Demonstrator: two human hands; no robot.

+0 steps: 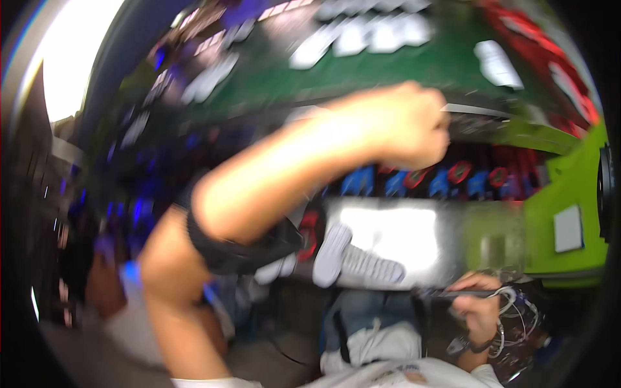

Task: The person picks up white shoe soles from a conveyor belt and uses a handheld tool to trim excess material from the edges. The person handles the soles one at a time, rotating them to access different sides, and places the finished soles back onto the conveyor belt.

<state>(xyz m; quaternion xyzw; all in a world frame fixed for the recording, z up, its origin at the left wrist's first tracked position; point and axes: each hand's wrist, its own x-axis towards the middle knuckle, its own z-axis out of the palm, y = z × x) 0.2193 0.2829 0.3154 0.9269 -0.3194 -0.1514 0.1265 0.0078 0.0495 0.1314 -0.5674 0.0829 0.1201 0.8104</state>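
My left arm reaches across the middle of the view, a black band around it near the elbow. My left hand (417, 126) is closed in a fist, blurred by motion, over the far side of the bench; whatever it may hold is hidden. At the lower right, the fingers of my right hand (477, 307) are closed around a thin dark flat object (453, 293), its kind unclear. White cables (517, 313) hang in loops beside that hand. On the shiny metal bench top (446, 239) lie a pale shoe sole (332, 255) and a ridged light-grey sole (374, 265), nearest my lap.
Beyond the bench runs a green surface (272, 81) carrying rows of white shoe-shaped pieces (388, 33). Blue and red parts (440, 183) line the bench's far edge. A lime-green panel (563, 194) rises at the right. Blurred shapes fill the left.
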